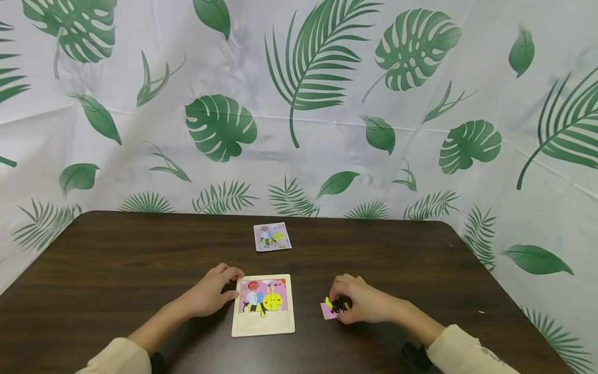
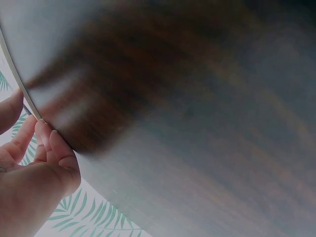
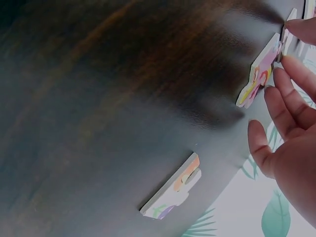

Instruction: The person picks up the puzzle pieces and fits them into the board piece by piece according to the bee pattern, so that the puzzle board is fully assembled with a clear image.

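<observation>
Just right of the square puzzle tray [image 1: 263, 325], the right hand [image 1: 361, 301] is nearer the loose pieces, seemingly pinching one puzzle piece [image 3: 286, 39] between thumb and forefinger, a second piece [image 3: 259, 74] beside them. Leftward from those fingers runs the tray's bare strip, long axis side to side; the left hand [image 1: 210, 292] grips the tray's far left corner. Dark wood-grained table [image 1: 154, 249] shows between tray and pieces, a leaf-print cloth [image 1: 159, 124] behind.

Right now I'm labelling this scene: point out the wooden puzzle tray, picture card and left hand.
Wooden puzzle tray [image 1: 263, 323]: head view, bare lower floor.
Picture card [image 1: 273, 237]: head view, middle of printed side.
Left hand [image 1: 210, 292]: head view, back of hand.
</observation>
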`<state>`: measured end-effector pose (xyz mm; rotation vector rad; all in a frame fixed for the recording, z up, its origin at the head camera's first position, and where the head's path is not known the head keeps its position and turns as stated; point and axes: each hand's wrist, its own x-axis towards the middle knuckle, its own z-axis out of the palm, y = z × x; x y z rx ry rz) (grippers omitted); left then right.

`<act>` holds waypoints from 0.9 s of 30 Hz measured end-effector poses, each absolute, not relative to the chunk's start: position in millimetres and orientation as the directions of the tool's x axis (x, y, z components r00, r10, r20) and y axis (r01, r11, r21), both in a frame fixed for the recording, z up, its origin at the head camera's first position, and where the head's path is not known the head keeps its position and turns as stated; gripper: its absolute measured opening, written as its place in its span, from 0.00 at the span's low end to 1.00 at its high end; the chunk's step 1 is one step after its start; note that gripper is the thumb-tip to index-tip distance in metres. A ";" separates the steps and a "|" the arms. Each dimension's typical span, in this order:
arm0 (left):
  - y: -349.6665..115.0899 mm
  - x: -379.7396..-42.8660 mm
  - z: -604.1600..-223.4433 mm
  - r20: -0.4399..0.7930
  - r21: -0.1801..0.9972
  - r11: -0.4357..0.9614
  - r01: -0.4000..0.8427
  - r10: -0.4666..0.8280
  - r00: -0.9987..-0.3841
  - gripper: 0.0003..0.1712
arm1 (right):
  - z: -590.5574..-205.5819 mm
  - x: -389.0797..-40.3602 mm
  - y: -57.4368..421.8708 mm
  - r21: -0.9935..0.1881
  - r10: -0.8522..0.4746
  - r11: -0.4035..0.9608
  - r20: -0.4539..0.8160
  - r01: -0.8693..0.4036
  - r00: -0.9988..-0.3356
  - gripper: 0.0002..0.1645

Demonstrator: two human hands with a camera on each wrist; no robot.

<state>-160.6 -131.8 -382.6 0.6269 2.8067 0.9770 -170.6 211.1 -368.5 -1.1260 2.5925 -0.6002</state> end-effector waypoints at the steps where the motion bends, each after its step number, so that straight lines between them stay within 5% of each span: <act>1: -131.7 -160.6 -382.5 0.035 0.615 0.709 0.346 0.413 -0.910 0.16 | -368.7 -170.5 211.1 -0.461 -0.742 0.613 -0.059 -0.641 -0.668 0.11; 27: -131.5 -160.1 -381.3 0.039 0.613 0.701 0.364 0.433 -0.901 0.16 | -371.9 -178.0 205.1 -0.422 -0.743 0.596 0.033 -0.683 -0.669 0.11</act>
